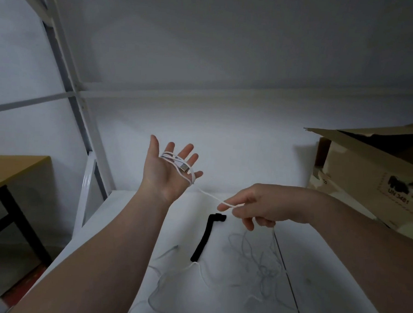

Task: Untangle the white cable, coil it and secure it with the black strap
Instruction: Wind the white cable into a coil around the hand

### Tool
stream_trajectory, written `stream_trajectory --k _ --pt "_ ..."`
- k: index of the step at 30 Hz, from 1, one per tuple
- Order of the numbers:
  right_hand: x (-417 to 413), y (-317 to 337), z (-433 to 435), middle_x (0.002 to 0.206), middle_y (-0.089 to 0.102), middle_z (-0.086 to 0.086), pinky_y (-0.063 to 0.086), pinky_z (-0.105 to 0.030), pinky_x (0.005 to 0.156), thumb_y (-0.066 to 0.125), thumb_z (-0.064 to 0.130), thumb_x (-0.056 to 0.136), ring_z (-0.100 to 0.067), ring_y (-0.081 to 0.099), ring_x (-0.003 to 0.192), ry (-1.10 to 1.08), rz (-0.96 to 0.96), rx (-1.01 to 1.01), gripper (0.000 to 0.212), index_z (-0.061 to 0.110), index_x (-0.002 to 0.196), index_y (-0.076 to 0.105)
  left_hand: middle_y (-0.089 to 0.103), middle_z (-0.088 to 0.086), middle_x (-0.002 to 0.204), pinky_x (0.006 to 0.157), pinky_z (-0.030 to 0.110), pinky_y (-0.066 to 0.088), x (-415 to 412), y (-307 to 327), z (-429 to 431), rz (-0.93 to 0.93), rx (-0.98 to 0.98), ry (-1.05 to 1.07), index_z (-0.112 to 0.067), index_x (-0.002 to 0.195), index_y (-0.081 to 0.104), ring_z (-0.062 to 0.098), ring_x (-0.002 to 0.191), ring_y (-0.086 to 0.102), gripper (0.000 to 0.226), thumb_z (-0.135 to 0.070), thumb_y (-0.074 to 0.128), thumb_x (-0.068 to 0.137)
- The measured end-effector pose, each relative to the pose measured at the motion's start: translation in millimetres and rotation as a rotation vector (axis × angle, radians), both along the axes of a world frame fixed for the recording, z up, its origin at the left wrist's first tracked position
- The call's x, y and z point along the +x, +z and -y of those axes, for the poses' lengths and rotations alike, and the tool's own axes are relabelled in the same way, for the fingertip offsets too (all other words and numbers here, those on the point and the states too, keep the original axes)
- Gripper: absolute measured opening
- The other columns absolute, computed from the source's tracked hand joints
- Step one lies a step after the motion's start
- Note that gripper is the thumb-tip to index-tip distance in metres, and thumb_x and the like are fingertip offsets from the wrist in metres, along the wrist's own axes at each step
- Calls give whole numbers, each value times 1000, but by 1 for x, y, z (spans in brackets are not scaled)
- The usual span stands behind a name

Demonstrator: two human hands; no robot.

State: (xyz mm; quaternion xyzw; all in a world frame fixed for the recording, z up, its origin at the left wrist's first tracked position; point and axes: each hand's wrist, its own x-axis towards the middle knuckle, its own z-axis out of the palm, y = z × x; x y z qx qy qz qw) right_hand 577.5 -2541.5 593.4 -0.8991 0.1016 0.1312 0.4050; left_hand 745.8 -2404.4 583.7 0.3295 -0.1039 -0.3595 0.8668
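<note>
The box at the right bears a printed label on its side face, framed by a hatched border. On that label "UN 3481" stands in dark, tilted letters just under a black pictogram, which is too smudged to make out. Further left on the same face, near the box's corner, sits a small dark mark that may be a couple of letters, too small to read.
</note>
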Motion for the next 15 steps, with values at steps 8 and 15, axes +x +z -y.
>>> stream_trajectory --k 8,15 --pt "3 15 -1 64 57 1 38 -20 52 56 29 92 -13 43 55 -89 4 -59 24 11 88 71 67 0 112 92 44 37 -7 -7 10 409 563 75 -31 149 18 20 110 61 66 -64 28 92" --pt "7 6 11 61 50 2 32 -23 50 68 27 83 -16 41 57 -279 151 -126 12 16 82 72 67 -2 112 82 32 49 -10 -13 7 1008 1051 64 -19 147 31 22 92 68 88 -77 28 81"
